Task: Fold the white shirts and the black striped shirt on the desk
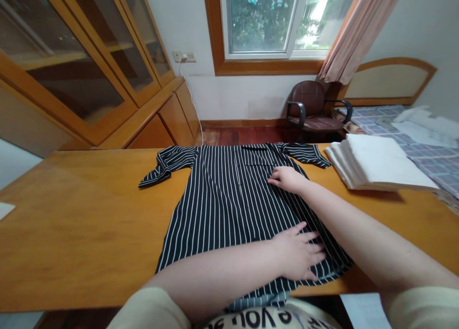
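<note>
A black shirt with white stripes lies spread on the wooden table, its short sleeves out to both sides and its hem toward me. My left hand reaches across the shirt and rests flat near the lower right hem, fingers spread. Farther up, just below the chest pocket, my right hand has its fingers drawn together in a pinch at the shirt's cloth. How much fabric sits between those fingertips is too small to make out. Part of the hem hangs over the front edge of the table.
Right of the shirt, a stack of white folded cloth or paper stands on the table. A glass-door cabinet borders the left. Beyond are a brown armchair, a bed and a window. A white cord runs down the wall.
</note>
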### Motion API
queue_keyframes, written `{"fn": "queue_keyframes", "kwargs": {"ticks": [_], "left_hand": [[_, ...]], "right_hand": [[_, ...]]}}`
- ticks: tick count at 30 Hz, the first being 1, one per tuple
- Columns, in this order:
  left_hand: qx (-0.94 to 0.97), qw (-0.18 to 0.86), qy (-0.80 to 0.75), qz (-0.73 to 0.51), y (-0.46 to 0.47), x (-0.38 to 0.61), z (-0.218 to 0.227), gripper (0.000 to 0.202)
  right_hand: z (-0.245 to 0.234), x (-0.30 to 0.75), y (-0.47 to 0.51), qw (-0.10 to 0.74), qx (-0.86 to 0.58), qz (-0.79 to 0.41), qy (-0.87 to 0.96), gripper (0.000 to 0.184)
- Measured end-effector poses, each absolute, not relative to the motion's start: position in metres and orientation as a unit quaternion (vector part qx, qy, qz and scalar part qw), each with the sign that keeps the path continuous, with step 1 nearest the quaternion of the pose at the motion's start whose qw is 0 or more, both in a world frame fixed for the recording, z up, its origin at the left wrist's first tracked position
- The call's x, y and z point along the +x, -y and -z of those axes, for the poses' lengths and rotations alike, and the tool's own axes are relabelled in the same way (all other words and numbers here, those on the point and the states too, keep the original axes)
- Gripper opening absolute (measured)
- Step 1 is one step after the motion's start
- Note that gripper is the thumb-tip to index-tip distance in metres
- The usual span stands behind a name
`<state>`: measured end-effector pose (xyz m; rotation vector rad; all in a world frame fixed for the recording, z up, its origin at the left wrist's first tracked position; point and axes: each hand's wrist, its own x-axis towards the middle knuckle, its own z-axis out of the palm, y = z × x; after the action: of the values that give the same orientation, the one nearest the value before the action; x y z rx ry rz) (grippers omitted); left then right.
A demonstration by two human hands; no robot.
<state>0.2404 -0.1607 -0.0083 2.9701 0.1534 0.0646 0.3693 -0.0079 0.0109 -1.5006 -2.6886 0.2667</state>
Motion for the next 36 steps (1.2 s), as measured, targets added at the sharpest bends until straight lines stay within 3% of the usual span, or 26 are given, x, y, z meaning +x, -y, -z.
{"fn": "queue_keyframes", "kwargs": {"ticks": [5,11,16,26,36], "left_hand": [[0.986,0.122,-0.061,-0.090,0.132,0.216,-0.015,0.045],[0.877,0.027,-0.454,-0.154,0.044,0.113,-0.018,0.040],[0.811,0.009,-0.578,-0.092,0.024,0.059,0.012,0.057],[0.747,0.072,-0.661,-0.017,0.053,0.044,0.020,0.067],[0.734,0.063,-0.676,0.020,0.075,0.043,0.016,0.069]], "right_hand": [[0.010,0.371,0.003,0.121,-0.570,-0.039,0.812,0.049],[0.034,0.377,0.012,0.055,-0.619,-0.015,0.783,0.069],[0.034,0.373,0.024,0.044,-0.649,-0.023,0.759,0.074],[0.035,0.369,0.049,0.034,-0.664,-0.036,0.746,0.080],[0.031,0.363,0.063,0.016,-0.661,-0.035,0.749,0.081]]}}
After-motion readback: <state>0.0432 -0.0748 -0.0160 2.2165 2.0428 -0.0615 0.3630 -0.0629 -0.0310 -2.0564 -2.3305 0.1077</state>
